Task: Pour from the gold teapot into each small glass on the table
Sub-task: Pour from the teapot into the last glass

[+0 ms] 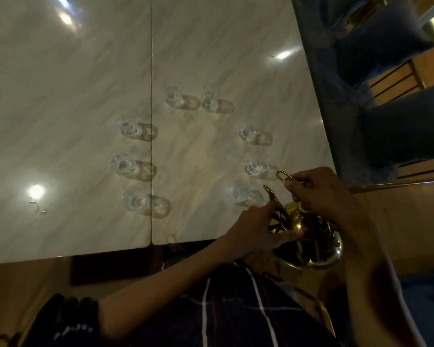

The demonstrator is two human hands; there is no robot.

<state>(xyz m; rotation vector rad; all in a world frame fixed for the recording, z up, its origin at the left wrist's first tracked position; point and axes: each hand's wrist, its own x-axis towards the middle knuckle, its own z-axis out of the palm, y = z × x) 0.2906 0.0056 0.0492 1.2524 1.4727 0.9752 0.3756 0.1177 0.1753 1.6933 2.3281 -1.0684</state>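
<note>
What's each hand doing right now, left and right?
Left hand: fingers resting against the shiny gold metal teapot, steadying its body.
Right hand: gripping the teapot's thin gold wire handle.

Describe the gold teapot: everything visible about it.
The gold teapot looks like polished, mirror-bright metal, with a round bulging body, a curved spout pointing toward the nearest small glass, and a thin wire handle raised above it. It sits at the near right corner of the marble-look table, partly past the edge. The right hand grips the handle; the left hand touches its body. Nothing is pouring.
</note>
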